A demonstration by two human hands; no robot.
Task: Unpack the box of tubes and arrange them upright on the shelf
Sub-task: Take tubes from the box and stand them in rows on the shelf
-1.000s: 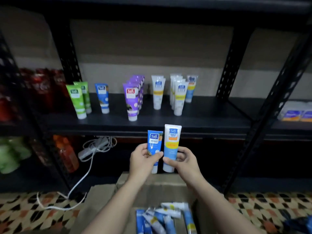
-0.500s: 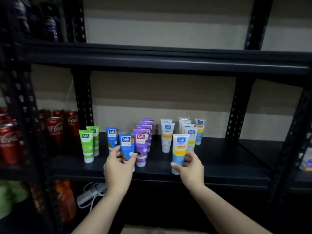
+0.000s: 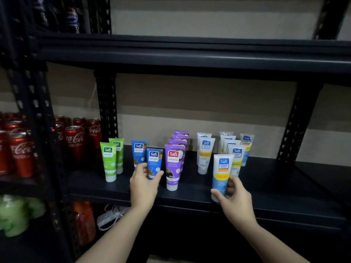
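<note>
My left hand [image 3: 145, 184] grips a dark blue tube [image 3: 154, 162], upright in front of another blue tube [image 3: 138, 151] on the black shelf [image 3: 275, 186]. My right hand [image 3: 234, 198] holds a white, yellow and light blue tube [image 3: 221, 173] upright at the shelf's front edge. Upright on the shelf stand two green tubes [image 3: 110, 161], a row of purple tubes [image 3: 173, 166] and several white tubes [image 3: 205, 154]. The box is out of view.
Red cola cans [image 3: 76, 141] fill the bay to the left behind a black post [image 3: 106, 103]. Another shelf board [image 3: 190, 54] runs above. Below are an orange bottle [image 3: 83, 223], a white cable [image 3: 112, 215] and green items [image 3: 17, 213].
Both hands rose from above the box to the shelf, each carrying its tube. The view lifted, so the box dropped out of sight. The hands moved apart along the shelf front.
</note>
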